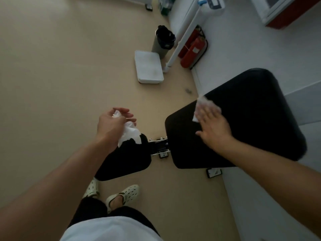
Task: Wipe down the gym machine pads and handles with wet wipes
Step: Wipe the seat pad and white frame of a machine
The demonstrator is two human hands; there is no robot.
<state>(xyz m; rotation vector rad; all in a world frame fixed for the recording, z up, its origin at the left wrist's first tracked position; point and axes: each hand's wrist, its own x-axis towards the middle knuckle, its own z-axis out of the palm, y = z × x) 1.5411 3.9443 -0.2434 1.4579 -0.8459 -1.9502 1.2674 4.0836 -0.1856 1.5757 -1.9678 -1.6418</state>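
A large black bench pad fills the right of the view. My right hand lies flat on it with straight fingers, pressing a white wet wipe against the pad near its far left edge. A smaller black pad sits lower left, joined to the large one by a metal bracket. My left hand hovers above the small pad's far end and holds a crumpled white wipe in its curled fingers.
A white lidded box, a grey bin with a black liner and red fire extinguishers stand on the beige floor beyond the bench. A white wall runs along the right. My feet in light clogs stand below the pads.
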